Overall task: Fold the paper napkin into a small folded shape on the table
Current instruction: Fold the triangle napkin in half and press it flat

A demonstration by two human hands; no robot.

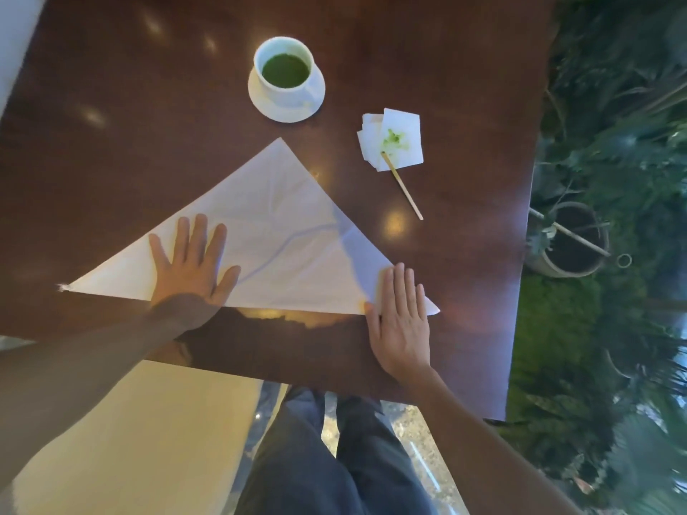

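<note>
A white paper napkin lies on the dark wooden table as a large triangle, its long edge toward me and its peak pointing away. My left hand rests flat on its left half, fingers spread. On the triangle's right corner my right hand presses flat, fingers together, with the heel of the palm on bare table. Neither hand holds anything.
A white cup of green drink on a saucer stands beyond the napkin's peak. A small stained napkin with a wooden stick lies at the far right. Plants and a pot sit past the table's right edge. My legs show below.
</note>
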